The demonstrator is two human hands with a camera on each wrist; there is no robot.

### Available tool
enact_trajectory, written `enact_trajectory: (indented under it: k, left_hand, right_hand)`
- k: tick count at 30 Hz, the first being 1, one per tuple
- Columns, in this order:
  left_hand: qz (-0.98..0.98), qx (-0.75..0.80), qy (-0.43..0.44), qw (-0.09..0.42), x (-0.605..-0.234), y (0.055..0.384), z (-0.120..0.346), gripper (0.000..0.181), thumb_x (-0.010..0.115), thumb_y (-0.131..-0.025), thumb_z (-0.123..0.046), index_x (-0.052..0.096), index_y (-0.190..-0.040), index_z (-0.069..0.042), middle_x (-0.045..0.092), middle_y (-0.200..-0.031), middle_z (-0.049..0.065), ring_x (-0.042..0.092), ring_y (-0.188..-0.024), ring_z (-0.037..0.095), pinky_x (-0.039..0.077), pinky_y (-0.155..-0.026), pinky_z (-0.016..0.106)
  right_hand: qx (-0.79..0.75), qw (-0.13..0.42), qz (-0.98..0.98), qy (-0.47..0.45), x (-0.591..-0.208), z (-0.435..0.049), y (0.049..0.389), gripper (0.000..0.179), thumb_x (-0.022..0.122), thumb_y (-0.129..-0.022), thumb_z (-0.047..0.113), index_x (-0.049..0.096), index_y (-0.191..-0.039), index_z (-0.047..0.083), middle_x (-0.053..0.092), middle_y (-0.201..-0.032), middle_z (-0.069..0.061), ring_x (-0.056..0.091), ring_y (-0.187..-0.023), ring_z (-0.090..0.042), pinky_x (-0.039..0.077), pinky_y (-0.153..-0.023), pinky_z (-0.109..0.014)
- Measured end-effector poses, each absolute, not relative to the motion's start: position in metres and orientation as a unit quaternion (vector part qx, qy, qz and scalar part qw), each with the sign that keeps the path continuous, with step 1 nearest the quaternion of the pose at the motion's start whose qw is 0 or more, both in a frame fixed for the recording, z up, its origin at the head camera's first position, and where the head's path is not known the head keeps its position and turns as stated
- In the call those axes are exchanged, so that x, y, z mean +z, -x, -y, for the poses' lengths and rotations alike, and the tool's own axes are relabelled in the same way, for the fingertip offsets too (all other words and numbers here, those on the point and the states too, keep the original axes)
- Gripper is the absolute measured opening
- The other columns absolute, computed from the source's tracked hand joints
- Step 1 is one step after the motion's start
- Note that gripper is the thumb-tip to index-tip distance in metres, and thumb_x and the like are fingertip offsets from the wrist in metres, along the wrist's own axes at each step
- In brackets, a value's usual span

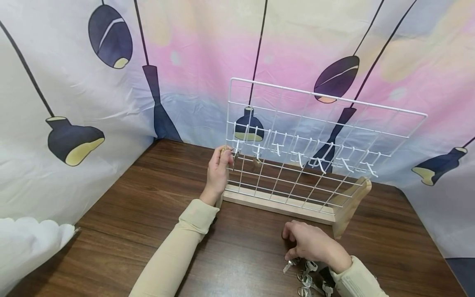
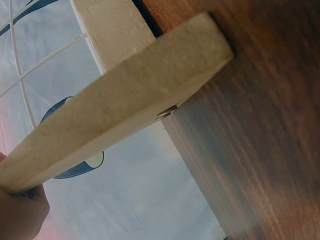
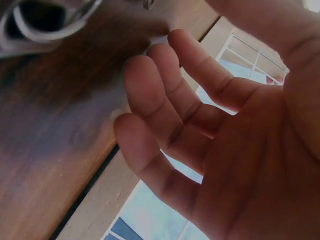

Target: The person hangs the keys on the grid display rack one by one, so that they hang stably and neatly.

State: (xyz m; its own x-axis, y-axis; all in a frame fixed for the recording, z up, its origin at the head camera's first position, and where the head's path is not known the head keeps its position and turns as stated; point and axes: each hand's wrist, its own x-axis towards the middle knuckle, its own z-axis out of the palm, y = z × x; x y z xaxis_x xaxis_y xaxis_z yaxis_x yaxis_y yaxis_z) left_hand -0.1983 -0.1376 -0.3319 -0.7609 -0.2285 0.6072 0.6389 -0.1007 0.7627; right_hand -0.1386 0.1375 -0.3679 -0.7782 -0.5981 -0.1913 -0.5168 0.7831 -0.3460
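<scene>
A white wire grid rack [image 1: 282,165] stands on a wooden base, with several hooks along its middle. My left hand [image 1: 219,167] grips the top of its left wooden side support [image 2: 115,100], and part of that hand [image 2: 20,215] shows in the left wrist view. Beside it, keys [image 1: 257,160] hang from the two leftmost hooks. My right hand [image 1: 311,243] is low over the table, fingers loosely bent, with nothing visible between them in the right wrist view. Several loose keys [image 1: 307,281] on rings lie just below it, one close to the thumb tip.
The dark wooden table [image 1: 141,214] extends on both sides of the rack. A printed cloth [image 1: 200,62] with lamp shapes hangs behind. White fabric [image 1: 33,243] bunches at the left edge. The rack's right wooden support [image 1: 352,206] stands near my right hand.
</scene>
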Motion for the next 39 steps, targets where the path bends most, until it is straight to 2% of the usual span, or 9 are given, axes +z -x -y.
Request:
enact_trajectory:
  k: [5, 8, 11, 18, 24, 27, 31, 34, 39]
  left_hand:
    - [0.601, -0.721, 0.172, 0.298, -0.329, 0.198, 0.137, 0.023, 0.036, -0.102, 0.002, 0.042, -0.110, 0.023, 0.043, -0.075, 0.020, 0.046, -0.070, 0.009, 0.040, -0.069, 0.022]
    - [0.598, -0.727, 0.170, 0.291, -0.330, 0.200, 0.137, 0.018, 0.036, -0.102, 0.002, 0.046, -0.108, 0.016, 0.041, -0.077, 0.024, 0.046, -0.071, 0.009, 0.040, -0.069, 0.023]
    - [0.599, -0.726, 0.169, 0.292, -0.336, 0.206, 0.139, 0.016, 0.036, -0.102, 0.003, 0.050, -0.108, 0.008, 0.041, -0.077, 0.028, 0.047, -0.070, 0.012, 0.040, -0.069, 0.023]
    - [0.600, -0.723, 0.169, 0.298, -0.350, 0.220, 0.143, 0.017, 0.039, -0.104, -0.005, 0.051, -0.110, 0.006, 0.046, -0.077, 0.016, 0.049, -0.071, 0.015, 0.041, -0.070, 0.025]
    - [0.599, -0.717, 0.179, 0.310, -0.354, 0.221, 0.143, 0.034, 0.043, -0.104, -0.016, 0.047, -0.112, 0.016, 0.044, -0.078, 0.024, 0.046, -0.073, 0.034, 0.041, -0.069, 0.027]
    - [0.602, -0.712, 0.180, 0.313, -0.355, 0.222, 0.143, 0.039, 0.043, -0.103, -0.020, 0.046, -0.113, 0.017, 0.045, -0.078, 0.023, 0.044, -0.073, 0.037, 0.041, -0.069, 0.026]
    - [0.607, -0.708, 0.178, 0.315, -0.356, 0.222, 0.144, 0.038, 0.043, -0.103, -0.021, 0.047, -0.112, 0.016, 0.048, -0.076, 0.010, 0.045, -0.072, 0.032, 0.041, -0.069, 0.029]
    - [0.610, -0.706, 0.172, 0.316, -0.356, 0.221, 0.145, 0.030, 0.043, -0.104, -0.017, 0.050, -0.110, 0.011, 0.048, -0.076, 0.011, 0.047, -0.071, 0.031, 0.041, -0.069, 0.032]
    - [0.615, -0.709, 0.163, 0.305, -0.354, 0.217, 0.145, 0.021, 0.040, -0.104, -0.007, 0.051, -0.111, 0.009, 0.044, -0.080, 0.031, 0.049, -0.072, 0.024, 0.042, -0.070, 0.031]
  right_hand:
    - [-0.132, 0.145, -0.934, 0.298, -0.366, -0.140, 0.139, 0.049, 0.090, -0.059, 0.038, 0.059, -0.091, 0.020, 0.051, -0.079, 0.006, 0.049, -0.071, -0.013, 0.043, -0.064, -0.040]
    - [-0.121, 0.147, -0.935, 0.298, -0.364, -0.143, 0.139, 0.053, 0.091, -0.054, 0.040, 0.058, -0.091, 0.021, 0.051, -0.077, 0.007, 0.049, -0.070, -0.012, 0.043, -0.065, -0.039]
    - [-0.111, 0.147, -0.934, 0.305, -0.364, -0.144, 0.139, 0.051, 0.092, -0.054, 0.036, 0.057, -0.089, 0.023, 0.050, -0.072, 0.010, 0.049, -0.066, -0.009, 0.043, -0.063, -0.037]
    - [-0.109, 0.150, -0.929, 0.321, -0.365, -0.145, 0.139, 0.038, 0.089, -0.063, 0.031, 0.058, -0.083, 0.024, 0.049, -0.066, 0.015, 0.047, -0.061, -0.004, 0.042, -0.061, -0.035]
    - [-0.105, 0.155, -0.927, 0.325, -0.367, -0.145, 0.138, 0.033, 0.087, -0.067, 0.030, 0.058, -0.082, 0.024, 0.049, -0.068, 0.015, 0.047, -0.062, -0.004, 0.042, -0.061, -0.035]
    - [-0.108, 0.158, -0.926, 0.326, -0.368, -0.145, 0.138, 0.032, 0.086, -0.068, 0.030, 0.058, -0.082, 0.024, 0.049, -0.068, 0.014, 0.047, -0.062, -0.005, 0.042, -0.061, -0.035]
    - [-0.114, 0.162, -0.924, 0.328, -0.369, -0.146, 0.138, 0.031, 0.086, -0.069, 0.029, 0.058, -0.082, 0.023, 0.049, -0.068, 0.014, 0.047, -0.062, -0.005, 0.042, -0.060, -0.034]
    - [-0.121, 0.168, -0.923, 0.325, -0.370, -0.147, 0.138, 0.031, 0.086, -0.070, 0.027, 0.058, -0.083, 0.023, 0.050, -0.067, 0.013, 0.047, -0.060, -0.005, 0.042, -0.059, -0.033]
    - [-0.140, 0.180, -0.916, 0.329, -0.372, -0.147, 0.138, 0.029, 0.085, -0.072, 0.021, 0.058, -0.084, 0.021, 0.050, -0.067, 0.012, 0.047, -0.059, -0.005, 0.041, -0.058, -0.030]
